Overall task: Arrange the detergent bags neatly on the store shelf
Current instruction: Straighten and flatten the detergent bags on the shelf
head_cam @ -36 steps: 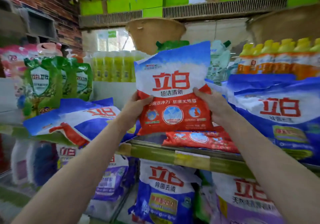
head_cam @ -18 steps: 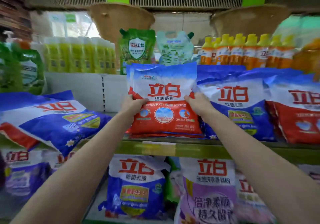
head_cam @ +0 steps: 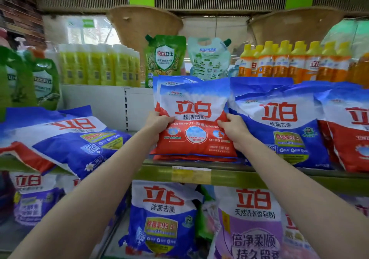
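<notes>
Left hand [head_cam: 159, 121] and right hand [head_cam: 233, 128] each grip a side of the upright red-and-white plastic detergent bag [head_cam: 194, 118] at the green shelf's front edge [head_cam: 239, 175]; the blue-and-white detergent bag [head_cam: 279, 122] touches its right side, open shelf lies left.

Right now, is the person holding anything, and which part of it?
Yes: the red and white detergent bag, gripped at mid-height on its two side edges, left hand on its left edge, right hand on its right.

The head view looks forward from close range, level with the middle shelf [head_cam: 239, 175], slightly downward.
</notes>
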